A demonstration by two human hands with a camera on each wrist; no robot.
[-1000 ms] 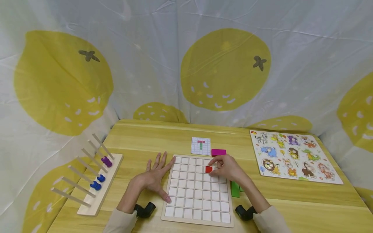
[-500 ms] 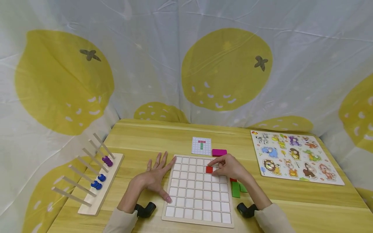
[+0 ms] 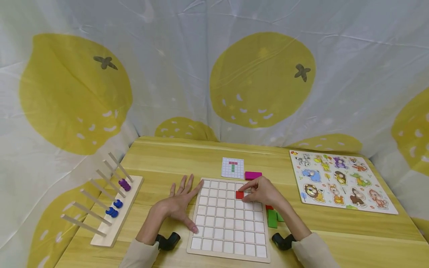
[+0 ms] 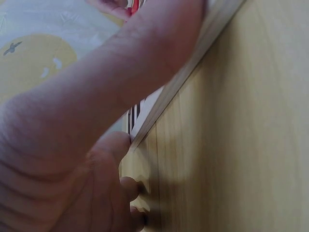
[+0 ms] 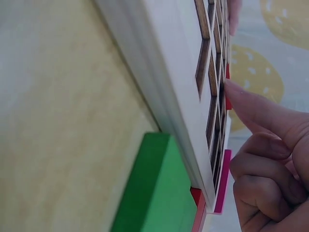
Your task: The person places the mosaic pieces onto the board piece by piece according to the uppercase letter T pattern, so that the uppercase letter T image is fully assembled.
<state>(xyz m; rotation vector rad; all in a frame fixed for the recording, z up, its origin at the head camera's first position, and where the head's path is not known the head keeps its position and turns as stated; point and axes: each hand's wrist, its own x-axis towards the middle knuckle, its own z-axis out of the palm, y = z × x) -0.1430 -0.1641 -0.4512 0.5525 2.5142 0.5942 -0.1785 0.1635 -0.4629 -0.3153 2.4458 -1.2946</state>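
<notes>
My right hand pinches a small red square tile between thumb and index finger. The tile is at the upper right part of a wooden grid board with white square cells. In the right wrist view, the thumb tip meets the red tile, which stands above the grid; whether it sits in a cell is unclear. My left hand lies with fingers spread at the board's left side. Its index fingertip touches the top left corner and its thumb rests on the lower left edge.
A pattern card with a red and green T lies behind the board, beside a magenta block. Green blocks and a red piece lie to the right. A peg stand is left, an animal puzzle right.
The red tile has shifted slightly left relative to the board, still between my right thumb and index finger. My left hand keeps its place at the board's edge.
</notes>
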